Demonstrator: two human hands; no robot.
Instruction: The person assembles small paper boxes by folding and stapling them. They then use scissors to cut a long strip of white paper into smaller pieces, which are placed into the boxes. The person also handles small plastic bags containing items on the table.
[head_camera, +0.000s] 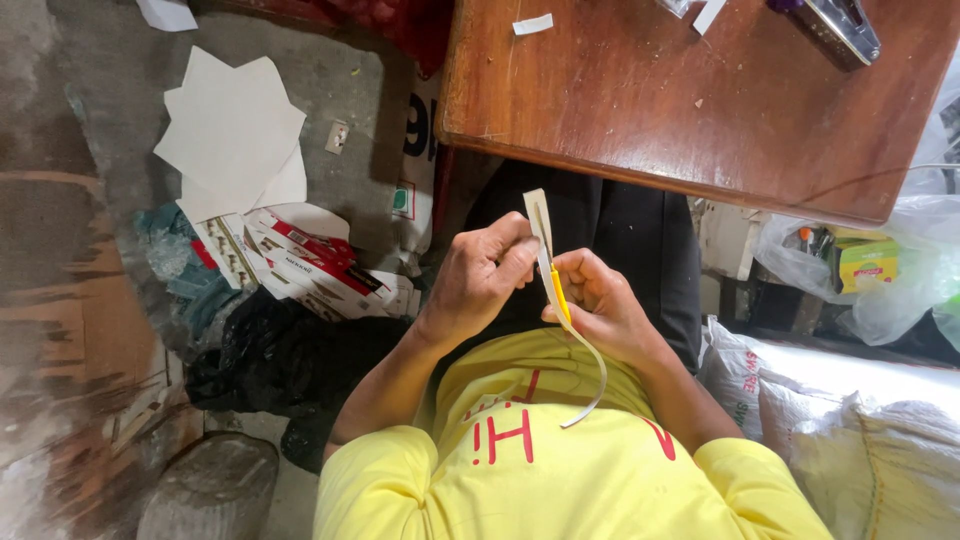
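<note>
Both hands meet in front of the person's lap, just off the near edge of the wooden surface (700, 100), and share one long, narrow strip of pale paper (541, 225). The left hand (480, 275) has its fingers (510, 240) closed in a pinch on the upper part of the strip, thumb and forefinger pressed on it near its top end, which stands up and points toward the surface's near edge. The right hand (600, 305) is closed as well, its fingers curled around a slim yellow tool (561, 295) that lies against the strip; whether it is a blade or a pen cannot be told. Below the right hand the strip hangs free and curls down over the yellow shirt (560, 470), its tail ending near the red print. On the surface, well apart from the hands, a metal stapler (840, 28) lies at the far right corner, and a small white paper scrap (533, 23) lies toward the far left corner. On the floor to the left, loose white sheets (230, 130) lie fanned over a stack of flattened printed cartons (300, 260), with a black plastic bag (270, 350) beside them. To the right, under the surface's right edge, clear plastic bags (880, 270) hold small boxes, and white woven sacks (850, 410) lie near the person's right arm.
</note>
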